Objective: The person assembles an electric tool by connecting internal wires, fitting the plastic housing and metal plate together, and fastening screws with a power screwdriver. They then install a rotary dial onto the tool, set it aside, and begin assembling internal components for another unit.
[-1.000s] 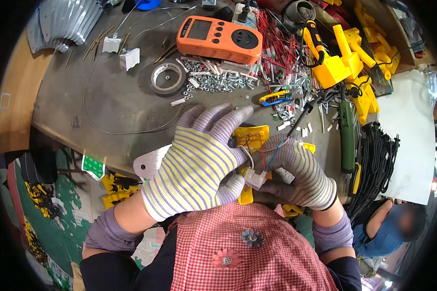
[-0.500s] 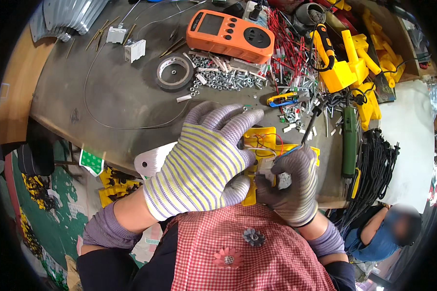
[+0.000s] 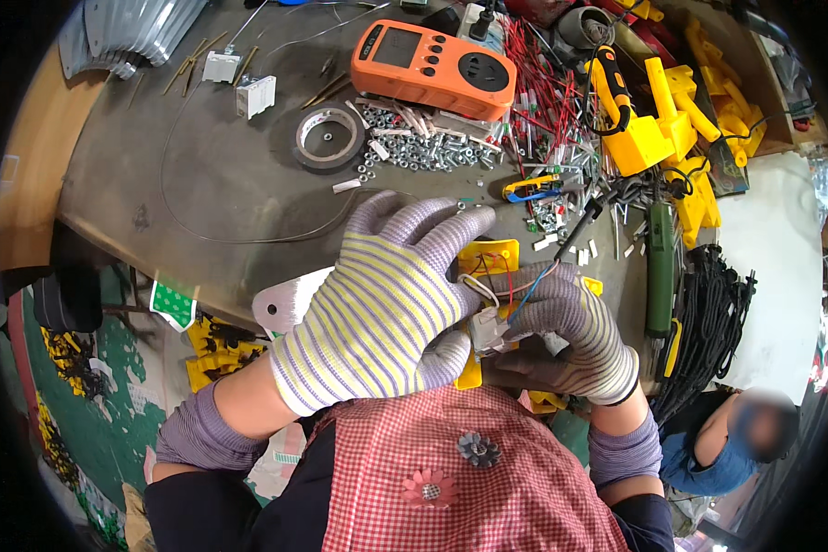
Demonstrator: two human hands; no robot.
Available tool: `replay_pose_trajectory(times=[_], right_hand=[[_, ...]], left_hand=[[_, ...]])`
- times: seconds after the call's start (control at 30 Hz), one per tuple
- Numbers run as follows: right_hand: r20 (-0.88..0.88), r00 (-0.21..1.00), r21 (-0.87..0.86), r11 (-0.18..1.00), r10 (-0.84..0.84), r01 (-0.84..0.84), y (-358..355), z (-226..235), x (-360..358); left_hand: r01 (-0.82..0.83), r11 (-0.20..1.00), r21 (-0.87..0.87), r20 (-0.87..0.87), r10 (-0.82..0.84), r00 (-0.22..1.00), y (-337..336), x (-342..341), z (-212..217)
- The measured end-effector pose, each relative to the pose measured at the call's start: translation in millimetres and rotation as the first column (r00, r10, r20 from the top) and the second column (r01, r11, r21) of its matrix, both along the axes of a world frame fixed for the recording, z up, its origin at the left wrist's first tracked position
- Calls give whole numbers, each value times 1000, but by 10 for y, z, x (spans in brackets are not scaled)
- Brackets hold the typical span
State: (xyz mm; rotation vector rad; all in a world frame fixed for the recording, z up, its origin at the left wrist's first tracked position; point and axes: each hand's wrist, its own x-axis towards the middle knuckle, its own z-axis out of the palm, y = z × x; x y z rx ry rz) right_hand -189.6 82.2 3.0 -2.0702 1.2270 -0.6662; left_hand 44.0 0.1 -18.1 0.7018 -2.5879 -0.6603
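- The small, boxy, whitish plastic block [image 3: 488, 328] sits between the hands, just right of the left thumb and forefinger and left of the right hand's fingers; both hands are close, and its long axis is unclear.
- Left hand [image 3: 377, 317], in a striped yellow-and-purple knit glove: thumb and forefinger are parted beside the block; I cannot tell whether its grip pinches anything.
- Right hand [image 3: 575, 331], in a similar glove: fingers curl behind thin blue and white wires [image 3: 530, 296]; contact is hidden, so its grip's hold cannot be told.
- The block looks pale and angular, slightly tilted, with wires close around it.
- A yellow moulded plastic housing [image 3: 490, 257], partly covered by the hands, shows beyond and below it, over the grey tabletop [image 3: 248, 175].
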Motion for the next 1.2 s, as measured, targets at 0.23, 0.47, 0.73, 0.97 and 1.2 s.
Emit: replay_pose_trajectory(times=[0.23, 0.47, 0.73, 0.97, 1.2], right_hand=[[-7, 1000, 19, 999, 29, -29, -28, 30, 30], [82, 995, -244, 969, 51, -30, 6, -146, 23], [-123, 989, -318, 947, -78, 35, 134, -141, 100], [-405, 866, -333, 929, -294, 159, 156, 99, 331], [-335, 850, -286, 903, -407, 320, 262, 59, 408]], left_hand=[[-2, 1000, 1, -16, 2, 1000, 5, -23, -2], [-11, 1000, 17, -18, 11, 1000, 17, -28, -1], [21, 1000, 7, -18, -21, 1000, -8, -12, -13], [11, 1000, 16, -10, -11, 1000, 6, -18, -7], [29, 1000, -1, -10, -29, 1000, -10, -18, 11]])
